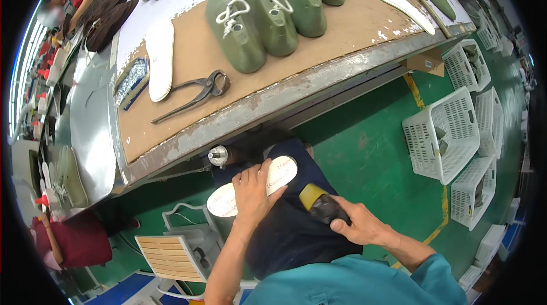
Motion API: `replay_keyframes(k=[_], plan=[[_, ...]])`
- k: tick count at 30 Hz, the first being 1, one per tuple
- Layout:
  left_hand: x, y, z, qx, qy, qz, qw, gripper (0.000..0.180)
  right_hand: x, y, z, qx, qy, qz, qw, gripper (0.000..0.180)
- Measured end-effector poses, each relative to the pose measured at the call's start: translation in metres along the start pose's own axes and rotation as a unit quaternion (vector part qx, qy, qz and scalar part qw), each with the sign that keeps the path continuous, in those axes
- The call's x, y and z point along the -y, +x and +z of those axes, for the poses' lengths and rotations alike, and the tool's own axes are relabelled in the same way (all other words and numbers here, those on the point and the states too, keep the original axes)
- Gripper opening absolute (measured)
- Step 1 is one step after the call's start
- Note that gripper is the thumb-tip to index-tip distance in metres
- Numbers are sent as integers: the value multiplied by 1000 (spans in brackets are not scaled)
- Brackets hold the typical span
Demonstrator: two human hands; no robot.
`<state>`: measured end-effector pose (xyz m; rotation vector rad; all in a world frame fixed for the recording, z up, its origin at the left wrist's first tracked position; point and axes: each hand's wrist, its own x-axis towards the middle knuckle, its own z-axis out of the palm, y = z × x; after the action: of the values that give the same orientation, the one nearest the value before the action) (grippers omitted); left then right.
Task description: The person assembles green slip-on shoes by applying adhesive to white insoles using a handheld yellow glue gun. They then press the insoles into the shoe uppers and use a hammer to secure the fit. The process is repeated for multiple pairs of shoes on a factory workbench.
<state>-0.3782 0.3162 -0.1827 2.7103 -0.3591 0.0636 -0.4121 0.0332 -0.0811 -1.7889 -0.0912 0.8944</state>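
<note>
Across my lap lies a white insole point(283, 169) with small red print, sole side up. My left hand point(252, 194) grips it across the middle, fingers over the far edge; what is beneath it is hidden. Just right of it, my right hand point(364, 224) is closed around a black-and-yellow hand tool point(320, 203), whose exact kind is blurred. On the bench ahead stand several green shoe lasts point(242, 57) with white cords. Nearer are iron pincers point(202, 89), another white insole point(161, 65) and a blue box of small metal tacks point(132, 84).
The bench's metal edge point(250, 112) runs just beyond my knees, beside a metal post top point(218, 156). A hammer point(426, 8) lies far right. White crates point(441, 134) stand on the green floor; a slatted chair point(171, 256) is at left. Other people work at left.
</note>
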Motion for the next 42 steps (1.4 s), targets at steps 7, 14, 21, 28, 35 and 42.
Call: replay_keyframes(k=[7, 14, 21, 28, 35, 42], plan=[[-4, -2, -3, -2, -29, 7, 1000, 83, -17, 18, 18, -61, -133, -114, 983, 102], [3, -6, -6, 30, -6, 10, 999, 88, -20, 23, 30, -23, -158, -133, 978, 100], [1, -2, -4, 13, -27, 2, 1000, 86, -20, 24, 26, -35, -137, -115, 983, 104], [-2, 1, -3, -8, -49, -4, 999, 84, -19, 34, 25, -54, -139, -126, 981, 102], [2, -4, -5, 7, -40, -5, 999, 81, -6, 45, 33, -33, -129, -34, 991, 89], [46, -36, -26, -38, -127, 25, 991, 76, 31, 54, 55, 66, -182, -25, 981, 87]])
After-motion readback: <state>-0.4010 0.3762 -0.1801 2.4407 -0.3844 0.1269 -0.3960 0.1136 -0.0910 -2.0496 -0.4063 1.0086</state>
